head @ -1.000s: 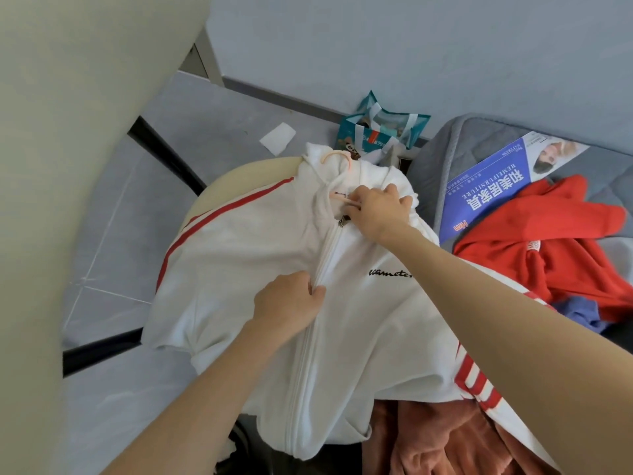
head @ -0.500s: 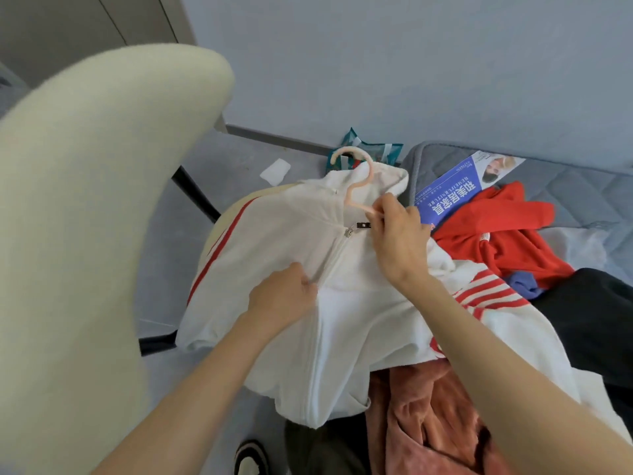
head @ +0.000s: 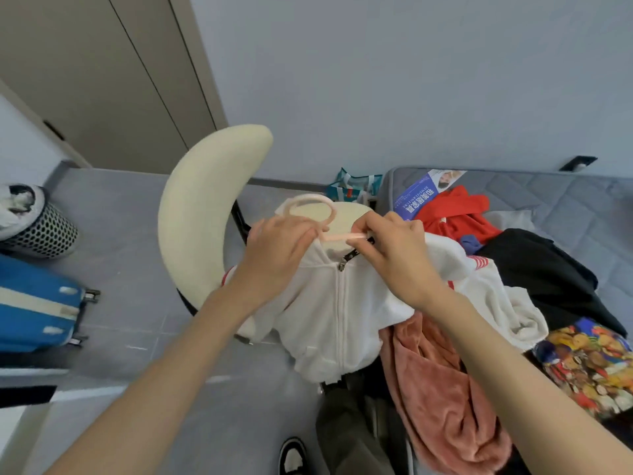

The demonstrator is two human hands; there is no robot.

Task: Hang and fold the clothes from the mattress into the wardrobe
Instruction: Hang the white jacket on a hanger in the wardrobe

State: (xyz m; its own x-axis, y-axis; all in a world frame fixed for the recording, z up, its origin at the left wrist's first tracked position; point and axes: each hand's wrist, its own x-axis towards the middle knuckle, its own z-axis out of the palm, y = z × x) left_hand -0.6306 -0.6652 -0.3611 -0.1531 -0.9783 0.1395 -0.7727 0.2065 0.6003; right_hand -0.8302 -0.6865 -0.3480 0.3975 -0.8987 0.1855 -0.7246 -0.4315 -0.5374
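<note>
The white zip-up jacket with red stripes [head: 329, 303] is hanging on a pale pink plastic hanger [head: 310, 204], held up between both hands in front of the person, its right sleeve trailing onto the clothes pile. The left hand [head: 277, 255], which was pinching the front by the zipper half a second ago, is now curling its fingers round the collar at the foot of the hook. The right hand [head: 394, 255] is still pinching the hanger's bar at the collar's other side. Beyond the left hand a cream curved chair back [head: 205, 214] is standing. Right of the right hand, a red garment [head: 455, 214] and a black garment [head: 541, 275] are lying on the grey quilted mattress [head: 565, 200].
</note>
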